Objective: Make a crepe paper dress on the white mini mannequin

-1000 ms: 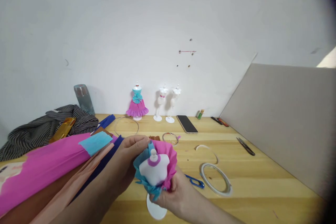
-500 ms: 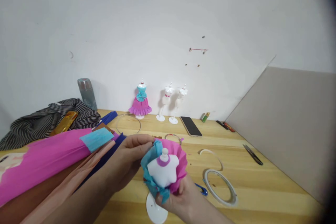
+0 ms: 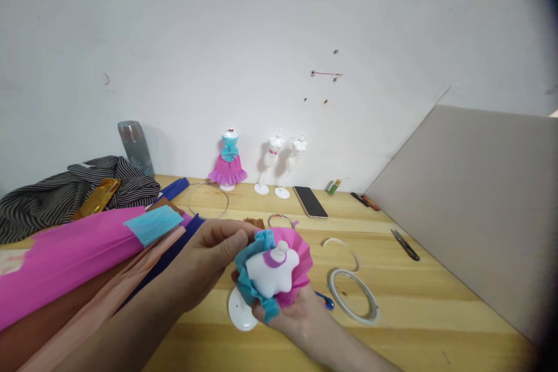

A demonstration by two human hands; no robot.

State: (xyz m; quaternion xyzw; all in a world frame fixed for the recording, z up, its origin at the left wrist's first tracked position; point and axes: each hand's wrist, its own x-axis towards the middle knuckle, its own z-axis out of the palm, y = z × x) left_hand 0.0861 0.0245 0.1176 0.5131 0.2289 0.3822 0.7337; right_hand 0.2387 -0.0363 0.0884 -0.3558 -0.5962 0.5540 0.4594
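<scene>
A small white mannequin with a purple neck band is tilted toward me, its round white base showing below and to the left. Wrapped loosely around its body are light blue crepe paper on the left and pink crepe paper on the right. My left hand pinches the upper left edge of the blue paper between thumb and fingers. From below, my right hand grips the mannequin through the paper, its thumb at the blue paper's lower edge. The right fingers are mostly hidden.
Crepe paper sheets and a striped cloth lie left. At the wall stand a flask, a dressed mannequin and two bare ones. A phone, tape roll and snips lie rightward.
The mannequin has tipped further, its neck moving right and its base swinging left and up. Both hands keep their hold on it and the paper. The whole view has shifted slightly.
</scene>
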